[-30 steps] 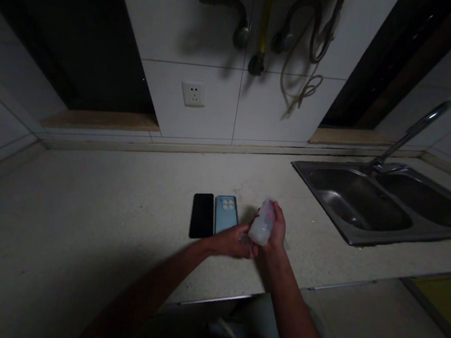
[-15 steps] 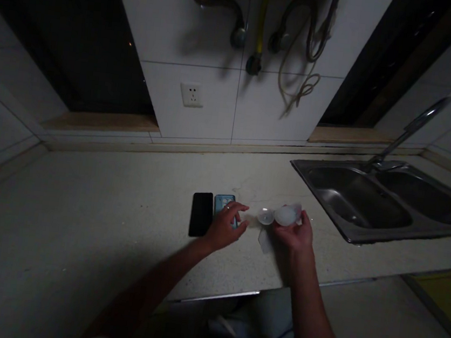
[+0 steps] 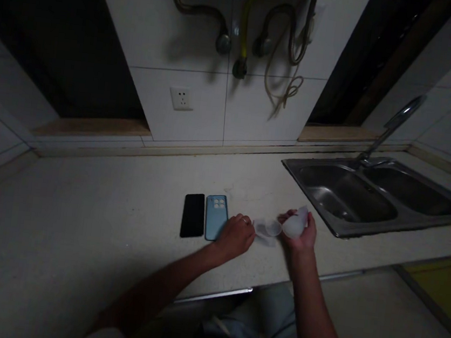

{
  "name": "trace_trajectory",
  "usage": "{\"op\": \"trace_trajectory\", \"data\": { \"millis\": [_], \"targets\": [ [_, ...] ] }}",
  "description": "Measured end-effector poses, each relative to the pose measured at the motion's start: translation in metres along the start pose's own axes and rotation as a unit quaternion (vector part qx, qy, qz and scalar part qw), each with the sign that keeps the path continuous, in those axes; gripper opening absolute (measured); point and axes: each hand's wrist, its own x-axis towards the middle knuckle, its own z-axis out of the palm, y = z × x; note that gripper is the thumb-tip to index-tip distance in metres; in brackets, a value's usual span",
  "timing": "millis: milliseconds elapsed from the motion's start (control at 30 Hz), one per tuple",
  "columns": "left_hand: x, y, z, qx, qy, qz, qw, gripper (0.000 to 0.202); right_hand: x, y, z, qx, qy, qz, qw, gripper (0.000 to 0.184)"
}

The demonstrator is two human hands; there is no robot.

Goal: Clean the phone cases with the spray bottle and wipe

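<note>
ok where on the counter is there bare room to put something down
Most room: the counter left of the black phone. Also bare: the strip between that phone and the wall. Crowded: between the blue phone-shaped item and sink, with left hand, right hand and translucent container.

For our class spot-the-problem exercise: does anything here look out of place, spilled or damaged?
No clear spill or breakage shows. A pale cord hangs in a loose tangle near a curved hose, which looks untidy. Faint marks show on the counter beyond the left hand; whether stains or scratches, I cannot tell.
</note>
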Motion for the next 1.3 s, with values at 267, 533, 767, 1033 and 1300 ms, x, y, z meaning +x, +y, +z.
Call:
{"op": "trace_trajectory", "data": {
  "millis": [267, 533, 767, 1033, 1300],
  "targets": [
    [-0.002, -0.023, -0.021, -0.526, 0.034, -0.268, 0.806, 0.039, -0.004, 0.004, 0.002, -0.067, -0.037, -0.018, 0.997, 0.037],
    [-0.008, -0.025, -0.041, -0.745, 0.042, -0.254, 0.616, 0.042, -0.006, 0.002, 0.002, -0.035, -0.006, -0.022, 0.999, 0.040],
    [-0.011, -0.016, -0.032, -0.649, 0.038, -0.219, 0.727, 0.040, -0.008, 0.002, -0.002, -0.060, -0.034, -0.001, 0.998, 0.037],
    [-0.013, -0.023, -0.025, -0.596, 0.071, -0.194, 0.776, 0.048, -0.010, 0.002, 0.000, -0.067, -0.020, -0.002, 0.998, 0.035],
    [-0.020, -0.029, -0.021, -0.262, 0.077, -0.024, 0.962, 0.025, -0.014, 0.003, 0.003, -0.071, -0.005, 0.006, 0.997, 0.034]
  ]
}}
